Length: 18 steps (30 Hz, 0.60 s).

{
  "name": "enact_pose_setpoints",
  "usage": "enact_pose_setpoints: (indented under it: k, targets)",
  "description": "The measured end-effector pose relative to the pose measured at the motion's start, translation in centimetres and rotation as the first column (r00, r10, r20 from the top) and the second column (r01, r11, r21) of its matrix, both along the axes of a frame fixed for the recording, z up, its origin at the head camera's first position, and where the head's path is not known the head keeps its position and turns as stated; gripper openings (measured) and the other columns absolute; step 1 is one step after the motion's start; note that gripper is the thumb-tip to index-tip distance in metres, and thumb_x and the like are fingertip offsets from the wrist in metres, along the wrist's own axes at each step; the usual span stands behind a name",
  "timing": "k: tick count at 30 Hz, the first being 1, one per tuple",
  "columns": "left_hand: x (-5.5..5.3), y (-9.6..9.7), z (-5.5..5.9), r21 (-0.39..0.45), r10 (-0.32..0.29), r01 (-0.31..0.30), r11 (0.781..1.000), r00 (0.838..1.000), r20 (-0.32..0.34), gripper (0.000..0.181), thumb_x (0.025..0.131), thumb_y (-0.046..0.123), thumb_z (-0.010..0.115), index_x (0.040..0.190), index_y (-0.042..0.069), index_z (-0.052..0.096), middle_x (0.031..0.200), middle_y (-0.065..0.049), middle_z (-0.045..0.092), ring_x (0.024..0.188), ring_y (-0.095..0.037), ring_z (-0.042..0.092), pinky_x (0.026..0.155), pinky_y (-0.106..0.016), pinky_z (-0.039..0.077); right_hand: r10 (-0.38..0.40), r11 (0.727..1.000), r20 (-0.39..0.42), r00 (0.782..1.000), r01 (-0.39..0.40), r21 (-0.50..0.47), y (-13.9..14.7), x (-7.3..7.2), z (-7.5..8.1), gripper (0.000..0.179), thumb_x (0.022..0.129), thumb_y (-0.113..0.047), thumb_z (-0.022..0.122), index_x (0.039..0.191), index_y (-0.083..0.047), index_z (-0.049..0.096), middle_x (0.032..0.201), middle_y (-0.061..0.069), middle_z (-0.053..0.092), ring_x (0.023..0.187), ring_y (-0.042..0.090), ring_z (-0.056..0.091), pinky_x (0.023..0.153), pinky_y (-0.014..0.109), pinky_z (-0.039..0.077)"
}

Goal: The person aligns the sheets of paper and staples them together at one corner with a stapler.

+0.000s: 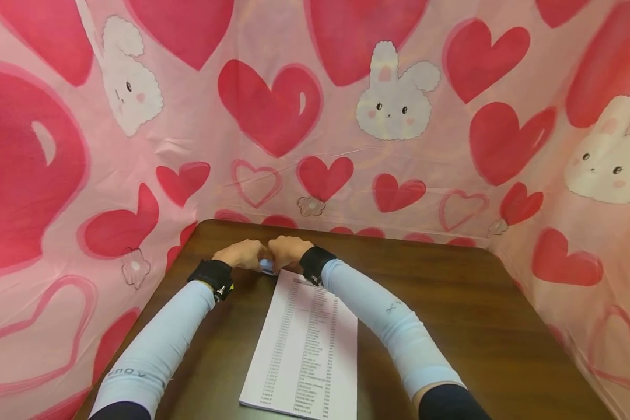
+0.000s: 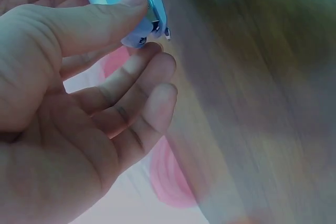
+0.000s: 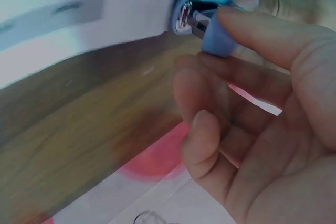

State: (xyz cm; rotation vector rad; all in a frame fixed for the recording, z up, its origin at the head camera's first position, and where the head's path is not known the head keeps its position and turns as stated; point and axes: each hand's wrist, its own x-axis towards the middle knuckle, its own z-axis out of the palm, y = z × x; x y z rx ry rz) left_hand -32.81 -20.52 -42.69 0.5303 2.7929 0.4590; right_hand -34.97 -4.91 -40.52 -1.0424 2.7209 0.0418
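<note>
Both hands meet at the far left part of the table, just beyond the top corner of a stack of printed sheets (image 1: 307, 350). Between them is a small blue stapler (image 3: 218, 38), its metal inner part showing. My left hand (image 1: 244, 255) pinches it, the thumb lying along its side in the left wrist view, the other fingers loosely bent below. From the other side, the thumb and index finger of my right hand (image 1: 289, 249) grip the stapler's body. In the right wrist view the stapler's end is right at the edge of the paper.
The brown wooden table (image 1: 425, 291) has rounded far corners. A pink cloth (image 1: 341, 134) with red hearts and white rabbits hangs around its back and sides. Each wrist wears a black strap (image 1: 210, 276).
</note>
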Motion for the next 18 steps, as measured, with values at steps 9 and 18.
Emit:
enact_pose_setpoints:
  k: [9, 18]
  targets:
    - [0.7, -1.9, -0.2, -0.005, 0.035, -0.035, 0.999, 0.999, 0.018, 0.034, 0.079, 0.005, 0.074, 0.113, 0.007, 0.068, 0.095, -0.006, 0.065, 0.083, -0.024, 0.057, 0.073, -0.039, 0.048, 0.025, 0.999, 0.020, 0.999, -0.025, -0.027, -1.9, 0.5, -0.5, 0.015, 0.080, -0.022, 0.076, 0.085, -0.016, 0.063, 0.076, -0.003, 0.058, 0.064, 0.014, 0.055, 0.056, 0.030, 0.046]
    - [3.9, 1.8, 5.4, 0.069, 0.091, -0.068, 0.995, 0.896, -0.434, 0.014, 0.089, 0.016, 0.064, 0.096, 0.004, 0.065, 0.088, -0.009, 0.065, 0.085, -0.029, 0.062, 0.075, -0.047, 0.050, 0.033, 0.956, -0.062, 0.998, -0.050, -0.291, 3.4, 2.5, 3.9, 0.025, 0.092, -0.034, 0.064, 0.076, -0.015, 0.064, 0.062, -0.005, 0.044, 0.059, 0.013, 0.047, 0.053, 0.028, 0.040]
